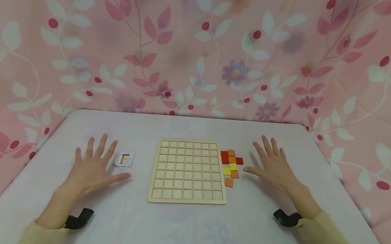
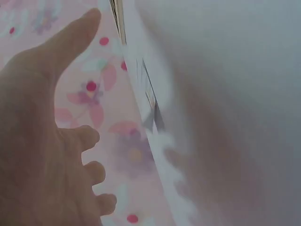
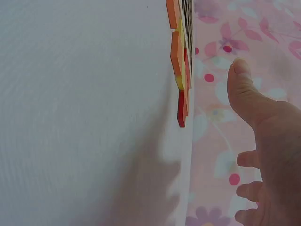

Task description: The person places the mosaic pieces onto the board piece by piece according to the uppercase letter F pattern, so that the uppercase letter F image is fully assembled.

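A pale wooden grid board (image 1: 186, 203) with square cells lies flat in the middle of the table, its cells bare. Along its right edge sits a loose cluster of small square tiles in red (image 1: 225, 157), orange (image 1: 229, 182) and yellow (image 1: 233, 166). My left hand (image 1: 90, 169) has its fingers spread and holds nothing. Just beside its fingers is a small paper card (image 1: 124, 159) printed with a grid and a coloured pattern. To the right of the tiles, my right hand (image 1: 275, 166) is spread too, its thumb pointing towards them, with nothing in it.
A white tablecloth (image 1: 185, 233) with faint floral marks covers the table. Pink curtains (image 1: 187, 51) with leaves and berries hang behind and at both sides. Each wrist wears a black camera mount, one at the left (image 1: 80, 219) and one at the right (image 1: 286, 218).
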The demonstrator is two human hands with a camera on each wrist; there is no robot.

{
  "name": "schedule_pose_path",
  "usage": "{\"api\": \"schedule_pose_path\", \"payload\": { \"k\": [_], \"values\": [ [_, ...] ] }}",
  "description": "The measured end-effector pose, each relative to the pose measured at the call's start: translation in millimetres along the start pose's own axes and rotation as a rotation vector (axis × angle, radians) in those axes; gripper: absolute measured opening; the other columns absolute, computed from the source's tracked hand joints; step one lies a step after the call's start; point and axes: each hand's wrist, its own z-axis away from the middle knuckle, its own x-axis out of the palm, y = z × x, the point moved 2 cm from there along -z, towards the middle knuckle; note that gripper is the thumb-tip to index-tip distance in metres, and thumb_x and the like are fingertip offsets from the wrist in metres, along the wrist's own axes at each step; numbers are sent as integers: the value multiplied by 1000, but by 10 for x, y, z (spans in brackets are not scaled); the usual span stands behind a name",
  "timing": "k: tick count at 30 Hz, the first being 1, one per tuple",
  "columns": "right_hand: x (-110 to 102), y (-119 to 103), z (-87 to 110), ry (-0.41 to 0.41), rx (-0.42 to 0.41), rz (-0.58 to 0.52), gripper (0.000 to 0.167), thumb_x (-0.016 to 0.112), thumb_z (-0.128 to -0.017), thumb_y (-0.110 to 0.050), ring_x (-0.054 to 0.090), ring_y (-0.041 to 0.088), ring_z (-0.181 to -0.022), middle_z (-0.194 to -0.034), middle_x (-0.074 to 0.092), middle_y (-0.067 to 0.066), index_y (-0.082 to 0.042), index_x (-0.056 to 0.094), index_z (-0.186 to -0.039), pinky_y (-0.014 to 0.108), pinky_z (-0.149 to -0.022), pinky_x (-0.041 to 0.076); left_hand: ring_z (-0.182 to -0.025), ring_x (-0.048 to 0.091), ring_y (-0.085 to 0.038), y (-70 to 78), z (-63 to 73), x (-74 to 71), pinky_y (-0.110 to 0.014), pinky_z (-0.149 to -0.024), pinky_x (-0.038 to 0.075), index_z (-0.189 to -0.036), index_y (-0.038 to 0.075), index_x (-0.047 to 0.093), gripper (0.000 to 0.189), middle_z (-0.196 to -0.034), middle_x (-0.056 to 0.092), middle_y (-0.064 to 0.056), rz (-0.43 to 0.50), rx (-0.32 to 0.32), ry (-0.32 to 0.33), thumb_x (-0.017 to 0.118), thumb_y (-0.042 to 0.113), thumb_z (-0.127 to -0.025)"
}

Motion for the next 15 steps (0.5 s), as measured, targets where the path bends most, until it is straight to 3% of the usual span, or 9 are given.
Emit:
{"api": "schedule_pose_path", "payload": {
  "k": [7,11,15],
  "values": [
    [100,-99,-154,28,-68,-166,82,74,-85,-52,30,43,-146,-157,37,19,-6,47,-148,69,-112,29,-150,10,-49,379,-39,121,-68,-118,10,-159,2,16,124,-166,7,-23,129,103,-99,61,82,-75],
    [143,-127,-231,64,-97,-276,64,79,-85,-36,44,40,-137,-144,55,17,-5,58,-137,65,-110,35,-152,15,-42,549,-15,220,-63,-119,21,-159,1,18,126,-167,12,-20,223,154,-172,65,81,-74],
    [164,-163,-266,61,-88,-359,50,82,-84,-21,54,37,-127,-130,66,15,-4,65,-128,61,-109,39,-153,17,-36,652,24,280,-57,-120,24,-159,2,20,126,-167,16,-15,335,183,-252,73,75,-71]
  ]
}}
